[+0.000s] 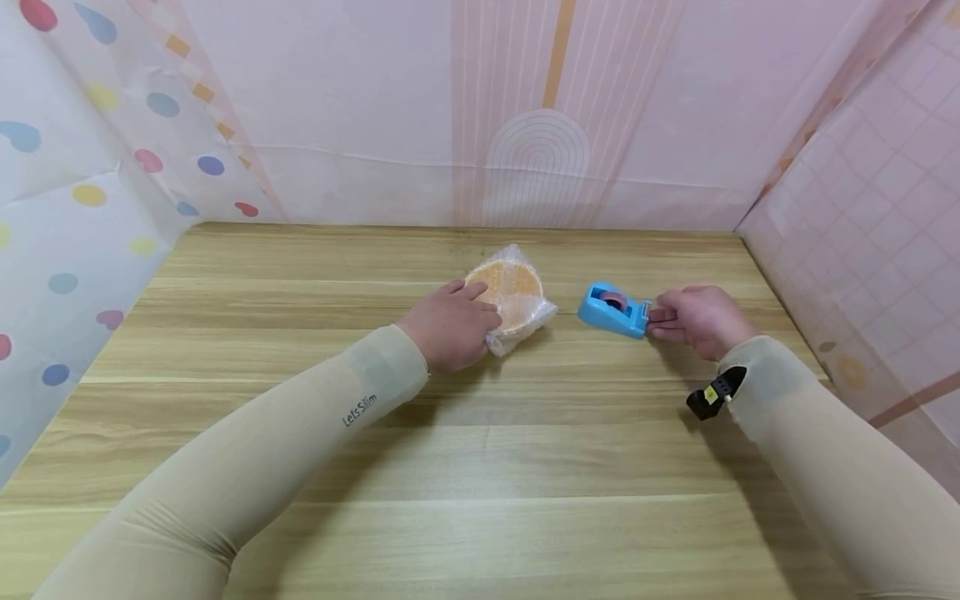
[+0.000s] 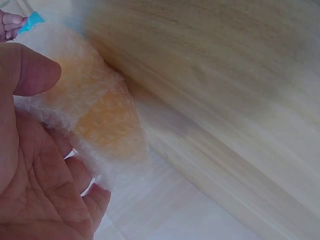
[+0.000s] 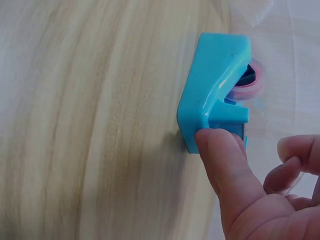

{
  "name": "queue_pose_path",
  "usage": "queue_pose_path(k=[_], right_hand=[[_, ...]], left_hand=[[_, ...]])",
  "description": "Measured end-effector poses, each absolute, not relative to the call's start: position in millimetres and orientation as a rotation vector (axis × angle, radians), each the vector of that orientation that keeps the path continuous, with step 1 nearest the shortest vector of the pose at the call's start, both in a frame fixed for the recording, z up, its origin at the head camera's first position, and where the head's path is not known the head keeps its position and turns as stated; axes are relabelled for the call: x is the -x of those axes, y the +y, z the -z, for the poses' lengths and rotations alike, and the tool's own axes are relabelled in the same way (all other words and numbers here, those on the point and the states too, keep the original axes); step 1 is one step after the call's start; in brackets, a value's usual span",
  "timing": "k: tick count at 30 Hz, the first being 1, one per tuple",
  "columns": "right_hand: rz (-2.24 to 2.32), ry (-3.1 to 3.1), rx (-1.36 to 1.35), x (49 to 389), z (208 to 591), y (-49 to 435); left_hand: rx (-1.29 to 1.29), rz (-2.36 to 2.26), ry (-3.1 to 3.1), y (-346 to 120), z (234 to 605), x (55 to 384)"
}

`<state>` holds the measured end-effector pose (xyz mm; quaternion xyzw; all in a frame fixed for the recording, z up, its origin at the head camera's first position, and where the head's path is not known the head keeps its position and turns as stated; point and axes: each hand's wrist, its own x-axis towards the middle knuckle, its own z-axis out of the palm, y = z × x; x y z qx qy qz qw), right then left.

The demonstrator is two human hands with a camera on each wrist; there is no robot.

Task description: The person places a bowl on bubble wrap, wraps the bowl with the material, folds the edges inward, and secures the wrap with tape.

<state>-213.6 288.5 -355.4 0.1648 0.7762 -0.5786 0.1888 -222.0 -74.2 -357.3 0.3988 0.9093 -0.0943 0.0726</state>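
A round orange-and-white item point(image 1: 517, 292) lies wrapped in clear bubble wrap on the wooden table. My left hand point(image 1: 453, 325) grips its left side; in the left wrist view, the thumb point(image 2: 42, 75) lies over the bubble wrap while the fingers are at the opposite edge. To the right sits a blue tape dispenser point(image 1: 611, 312) with a pink roll of tape point(image 3: 250, 82). At its cutter end, my right hand point(image 1: 701, 317) touches it with extended fingers point(image 3: 227, 155). The thumb stands apart from the dispenser.
The light wood-grain table point(image 1: 480, 467) spreads out in front of me. A pink patterned backdrop point(image 1: 360, 108) rises along its back edge, with a dotted panel point(image 1: 75, 242) on the left and a grid-patterned panel point(image 1: 892, 217) on the right.
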Motion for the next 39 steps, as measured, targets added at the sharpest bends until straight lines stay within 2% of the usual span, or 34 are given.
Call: queue_pose_path(k=[5,12,39], right_hand=[[1.582,2.178,-0.432,212,353,293],[1.264,2.325,-0.325,209,351,301],[0.672,2.461,-0.238,214,350,311]], left_hand=[[-1.197,0.287,2.735,-74,358,222],[-1.189,0.28,2.728,-73,358,223],[-1.193,0.33,2.718,-73,356,221]])
